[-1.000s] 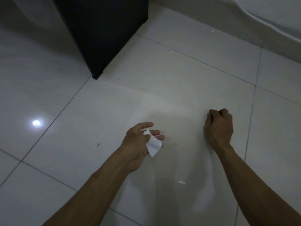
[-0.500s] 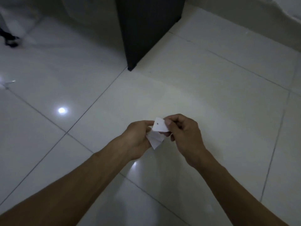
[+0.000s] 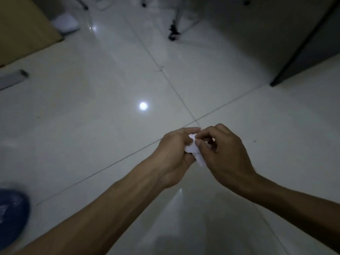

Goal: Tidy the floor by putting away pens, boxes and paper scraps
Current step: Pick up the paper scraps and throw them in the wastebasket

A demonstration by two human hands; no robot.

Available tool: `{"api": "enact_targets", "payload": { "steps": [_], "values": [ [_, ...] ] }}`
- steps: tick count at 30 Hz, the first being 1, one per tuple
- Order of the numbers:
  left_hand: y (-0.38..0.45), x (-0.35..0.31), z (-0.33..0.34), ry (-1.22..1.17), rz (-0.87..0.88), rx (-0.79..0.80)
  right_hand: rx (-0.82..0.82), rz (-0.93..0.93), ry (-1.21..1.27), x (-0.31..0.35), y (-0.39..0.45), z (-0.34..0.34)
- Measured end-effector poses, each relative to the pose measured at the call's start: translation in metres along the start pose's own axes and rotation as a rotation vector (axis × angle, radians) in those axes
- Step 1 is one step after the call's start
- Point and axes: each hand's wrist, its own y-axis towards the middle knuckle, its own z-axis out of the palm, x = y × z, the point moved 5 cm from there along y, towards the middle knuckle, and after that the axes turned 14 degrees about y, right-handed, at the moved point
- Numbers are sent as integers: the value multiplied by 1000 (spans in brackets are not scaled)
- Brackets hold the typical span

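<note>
Over the floor [image 3: 92, 111], both hands now pinch the paper scraps [image 3: 192, 147].

A second ago my right hand [image 3: 226, 155] was a fist on the floor, apart from my left hand [image 3: 173, 155]; now both pinch the white paper scraps [image 3: 193, 149] together. My view has swung: a cardboard box [image 3: 22, 30] and blue bag [image 3: 11, 216] have appeared.

Above the tiled floor [image 3: 110, 126], a paper scrap [image 3: 192, 147] sits between the left hand [image 3: 173, 153] and right hand [image 3: 222, 153]; a cardboard box [image 3: 22, 30] stands far left, a cabinet [image 3: 311, 52] far right.
</note>
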Motion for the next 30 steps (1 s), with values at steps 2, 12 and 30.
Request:
{"api": "enact_targets", "payload": {
  "steps": [2,12,30],
  "values": [
    [-21,-4,-41,-46,68,-89,68,-37,-1,27,5,34],
    [-119,-6,-228,-242,355,-639,316,78,266,150,14,209],
    [-296,61,-439,-174,515,-1255,752,115,558,298,-79,424]
  ]
}}
